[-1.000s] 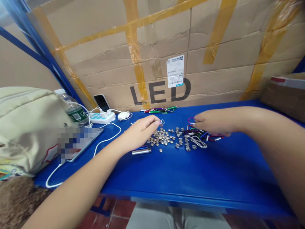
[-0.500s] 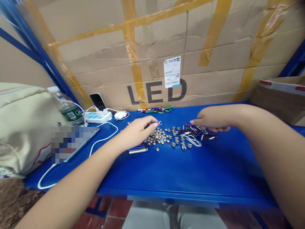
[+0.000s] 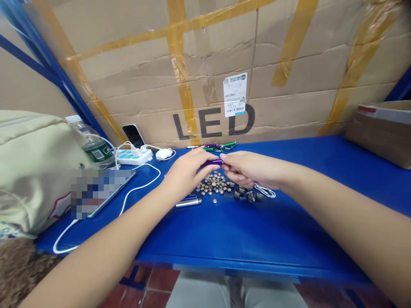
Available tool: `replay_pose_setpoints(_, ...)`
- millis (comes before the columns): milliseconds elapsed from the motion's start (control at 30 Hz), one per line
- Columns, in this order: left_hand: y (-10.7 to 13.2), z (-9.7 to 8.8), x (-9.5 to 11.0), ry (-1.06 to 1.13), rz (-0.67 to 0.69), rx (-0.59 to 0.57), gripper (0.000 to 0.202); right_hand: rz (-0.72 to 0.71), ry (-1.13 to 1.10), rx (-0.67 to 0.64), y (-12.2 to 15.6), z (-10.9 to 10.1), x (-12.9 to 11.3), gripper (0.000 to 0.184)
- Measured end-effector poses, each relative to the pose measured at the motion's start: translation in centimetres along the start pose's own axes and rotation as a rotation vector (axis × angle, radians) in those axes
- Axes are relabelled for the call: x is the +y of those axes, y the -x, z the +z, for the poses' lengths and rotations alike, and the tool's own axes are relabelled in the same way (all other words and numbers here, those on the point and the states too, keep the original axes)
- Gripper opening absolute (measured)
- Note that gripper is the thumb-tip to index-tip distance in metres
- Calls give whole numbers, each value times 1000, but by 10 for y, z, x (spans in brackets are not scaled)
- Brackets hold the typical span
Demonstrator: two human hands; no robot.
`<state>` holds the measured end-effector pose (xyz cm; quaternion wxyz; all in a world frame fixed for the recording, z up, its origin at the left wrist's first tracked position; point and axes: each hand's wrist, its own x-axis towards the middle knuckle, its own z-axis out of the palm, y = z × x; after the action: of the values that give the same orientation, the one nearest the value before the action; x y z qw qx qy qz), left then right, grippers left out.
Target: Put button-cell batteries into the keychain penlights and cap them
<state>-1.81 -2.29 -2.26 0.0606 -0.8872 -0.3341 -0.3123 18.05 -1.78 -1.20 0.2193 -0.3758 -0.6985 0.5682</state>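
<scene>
My left hand [image 3: 188, 171] and my right hand [image 3: 248, 169] meet above a pile of small silver button cells [image 3: 216, 186] on the blue shelf top [image 3: 244, 231]. Between them they pinch a small purple tube [image 3: 212, 162], the left fingers closed on its left end, the right fingers closed at its right end. A silver tube [image 3: 189, 203] lies just below my left hand. A white carabiner [image 3: 265, 191] and several small metal caps [image 3: 247, 195] lie under my right wrist.
A large taped cardboard box marked LED [image 3: 212, 77] stands behind. Coloured finished pieces [image 3: 218, 147] lie at its foot. At the left are a power strip [image 3: 133, 156], phone [image 3: 134, 135], water bottle [image 3: 91, 143], tablet [image 3: 99, 190] and beige bag [image 3: 28, 167]. A carton [image 3: 379, 128] sits at right.
My right hand left the pile of coloured carabiners and moved left to meet my left hand. Both now pinch a purple tube; before, the left held a small ring piece alone.
</scene>
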Motion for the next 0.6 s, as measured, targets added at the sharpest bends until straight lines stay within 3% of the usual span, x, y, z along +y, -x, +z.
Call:
replay_pose_setpoints(167,-1,1,0,-74,4,-2,31,-58,-4,24,-3,1,3,38)
replay_pose_setpoints(267,-2,0,3,-13,-54,-15,31,-155,131,43,-3,-1,3,38)
replay_pose_setpoints(367,-3,-1,4,228,-243,-58,34,-277,446,156,-2,-4,2,35)
replay_pose_setpoints(500,0,-4,-2,743,-549,-291,46,-430,861,278,-6,-7,4,29)
replay_pose_setpoints(600,2,-5,-7,873,-564,-349,42,-440,996,297,-9,-7,7,32)
